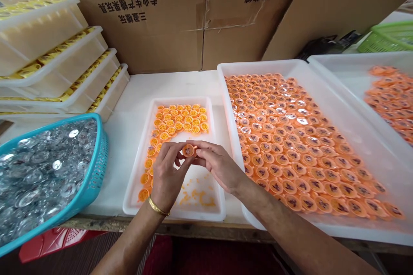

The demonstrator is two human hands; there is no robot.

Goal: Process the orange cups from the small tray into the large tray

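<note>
My left hand (pixel 167 172) and my right hand (pixel 217 164) meet over a small white tray (pixel 135 180) and pinch one small orange cup (pixel 188 150) between their fingertips. A gold bangle circles my left wrist. The small tray holds several open orange cups (pixel 180 121) in rows along its far end and left side, with orange crumbs near its front. Right of my hands, a large white tray (pixel 342 111) is packed with several sealed orange cups (pixel 290 146) in rows.
A turquoise basket (pixel 93 176) of clear plastic lids sits at the left. Stacked white trays (pixel 61 64) with yellow contents stand at the back left. Cardboard boxes (pixel 180 13) line the back. Another white tray (pixel 355 68) with orange cups and a green basket (pixel 387 36) are at the right.
</note>
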